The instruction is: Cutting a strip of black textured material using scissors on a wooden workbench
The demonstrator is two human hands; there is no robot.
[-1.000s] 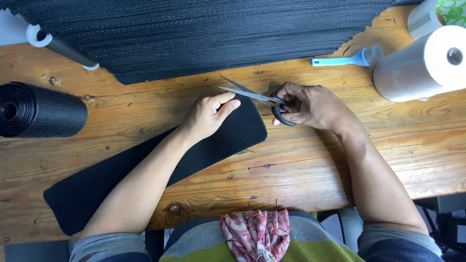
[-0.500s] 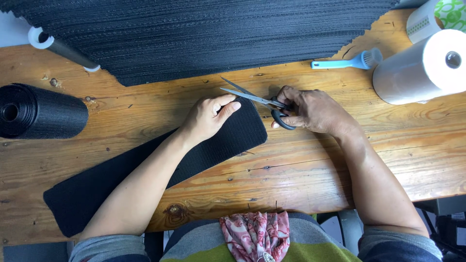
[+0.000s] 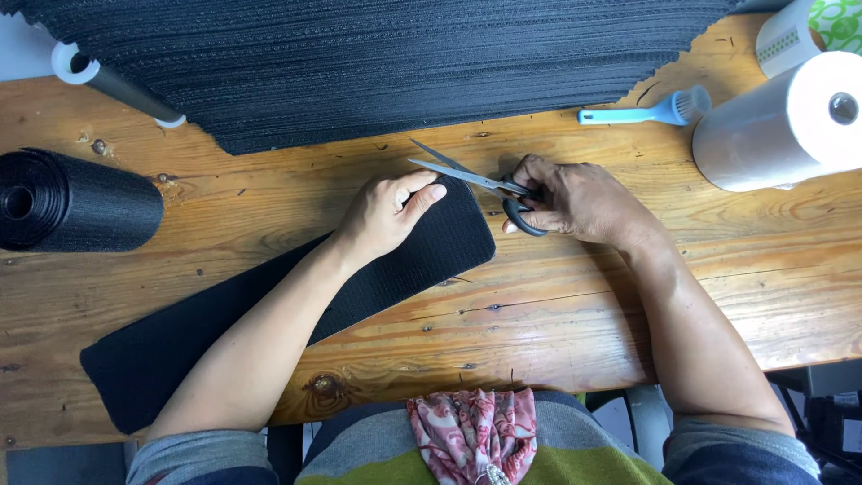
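A pair of scissors with black handles is gripped in the right hand, fingers through the loops and blades parted, pointing left over the far right corner of a long black mesh strip laid slantwise across the wooden table. The strip's right end is pressed flat by the left hand, fingers together and thumb stretched toward the blades. A large black mesh sheet is spread at the far edge, a black roll is seen at the left, and a blue brush and a white roll are set at the far right.
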